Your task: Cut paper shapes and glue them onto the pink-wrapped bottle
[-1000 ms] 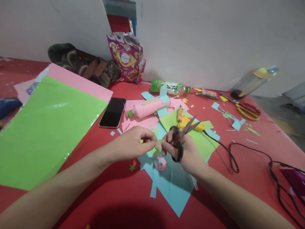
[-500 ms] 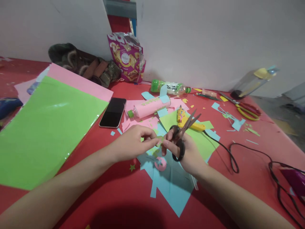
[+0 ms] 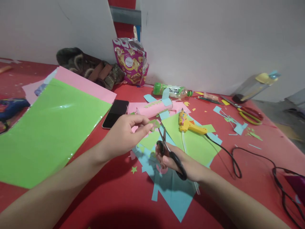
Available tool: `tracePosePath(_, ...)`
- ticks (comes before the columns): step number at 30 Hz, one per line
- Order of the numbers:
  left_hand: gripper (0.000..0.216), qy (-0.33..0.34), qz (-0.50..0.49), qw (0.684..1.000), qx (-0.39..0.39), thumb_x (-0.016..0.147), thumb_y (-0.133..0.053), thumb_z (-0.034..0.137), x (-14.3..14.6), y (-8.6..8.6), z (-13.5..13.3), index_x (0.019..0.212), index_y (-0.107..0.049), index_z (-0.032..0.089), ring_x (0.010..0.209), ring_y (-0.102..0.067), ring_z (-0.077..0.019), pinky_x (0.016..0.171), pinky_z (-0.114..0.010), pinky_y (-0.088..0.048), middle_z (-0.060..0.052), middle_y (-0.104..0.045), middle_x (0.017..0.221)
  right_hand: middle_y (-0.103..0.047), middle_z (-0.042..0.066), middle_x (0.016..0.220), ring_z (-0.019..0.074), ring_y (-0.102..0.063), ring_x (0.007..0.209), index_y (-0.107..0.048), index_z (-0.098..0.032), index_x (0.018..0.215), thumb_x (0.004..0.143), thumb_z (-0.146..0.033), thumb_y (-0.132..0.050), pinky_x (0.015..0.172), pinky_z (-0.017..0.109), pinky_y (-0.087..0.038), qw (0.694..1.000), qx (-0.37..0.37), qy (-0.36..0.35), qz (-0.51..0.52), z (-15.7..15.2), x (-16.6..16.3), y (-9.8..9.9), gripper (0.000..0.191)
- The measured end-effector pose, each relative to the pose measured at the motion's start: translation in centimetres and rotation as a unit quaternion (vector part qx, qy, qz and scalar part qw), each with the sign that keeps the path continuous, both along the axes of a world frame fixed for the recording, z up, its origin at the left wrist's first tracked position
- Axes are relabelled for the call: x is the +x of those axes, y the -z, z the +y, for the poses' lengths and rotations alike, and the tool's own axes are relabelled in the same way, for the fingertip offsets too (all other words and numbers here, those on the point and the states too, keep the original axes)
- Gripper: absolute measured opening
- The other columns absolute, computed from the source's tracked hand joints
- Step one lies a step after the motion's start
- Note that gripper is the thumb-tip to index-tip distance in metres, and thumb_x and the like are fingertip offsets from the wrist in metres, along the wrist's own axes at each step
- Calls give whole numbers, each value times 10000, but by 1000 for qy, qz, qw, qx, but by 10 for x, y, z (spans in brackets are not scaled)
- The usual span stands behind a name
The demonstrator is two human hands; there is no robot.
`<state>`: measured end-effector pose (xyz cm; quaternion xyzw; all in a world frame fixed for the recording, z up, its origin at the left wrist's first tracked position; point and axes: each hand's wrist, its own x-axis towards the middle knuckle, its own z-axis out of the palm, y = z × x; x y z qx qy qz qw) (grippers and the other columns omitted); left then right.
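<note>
Between thumb and fingers, my left hand (image 3: 130, 132) pinches a small piece of green paper (image 3: 155, 124). My right hand (image 3: 178, 159) has its fingers in the black handles of a pair of scissors (image 3: 164, 140). The blades stand a little apart, tips up, just below the green paper. Under both hands lie blue paper (image 3: 177, 197) and scraps in green and pink. A small green paper star (image 3: 134, 170) rests on the red table left of the blue sheet. Behind the hands is a pink paper-wrapped bottle (image 3: 154, 108), partly covered by my left hand.
A yellow glue gun (image 3: 190, 125) with a black cord lies on green paper. At left are a phone (image 3: 115, 114) and a large green sheet (image 3: 59, 133). A green-capped bottle (image 3: 171, 90), a snack bag (image 3: 131, 62) and other scissors (image 3: 247, 114) sit toward the back.
My right hand has turned the scissors from pointing up and right to pointing up and left, toward the paper. My left hand has shifted slightly left and up, keeping the green paper.
</note>
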<state>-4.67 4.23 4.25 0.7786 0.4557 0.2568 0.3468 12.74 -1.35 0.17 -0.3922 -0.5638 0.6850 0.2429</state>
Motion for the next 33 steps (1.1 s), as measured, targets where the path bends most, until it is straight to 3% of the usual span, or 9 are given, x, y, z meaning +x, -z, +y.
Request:
tracePosePath(6, 229, 50, 18, 999, -7, 770, -444, 294, -1, 0, 0, 671, -573, 132, 575, -446, -90, 538, -180, -362, 12, -522, 602, -393, -16, 684, 94, -394, 557, -401, -168, 830, 731, -564, -443, 576, 278, -376, 999, 23, -28, -21, 0, 1, -2, 411)
tracePosePath(14, 259, 125, 39, 991, -21, 780, -436, 269, -2, -2, 2, 568, -499, 135, 532, -397, -71, 528, -176, -339, 26, -487, 550, -447, 6, 677, 117, -406, 591, -419, -156, 792, 708, -629, -396, 579, 281, -372, 995, 52, -63, -52, 3, 1, -6, 482)
tracePosePath(28, 298, 119, 83, 989, -12, 770, -440, 321, -1, -2, 1, 536, -488, 144, 490, -346, -74, 472, -187, -295, 28, -428, 493, -452, 8, 682, 111, -415, 581, -436, -149, 785, 713, -624, -391, 580, 274, -371, 995, 37, -85, -34, 4, 3, -8, 483)
tracePosePath(33, 290, 111, 93, 989, -3, 767, -442, 340, -2, -3, 0, 574, -535, 144, 508, -390, -81, 482, -186, -312, 17, -487, 522, -441, 3, 664, 100, -404, 556, -448, -146, 759, 715, -613, -403, 550, 257, -355, 996, 28, -86, -26, 4, 3, -7, 471)
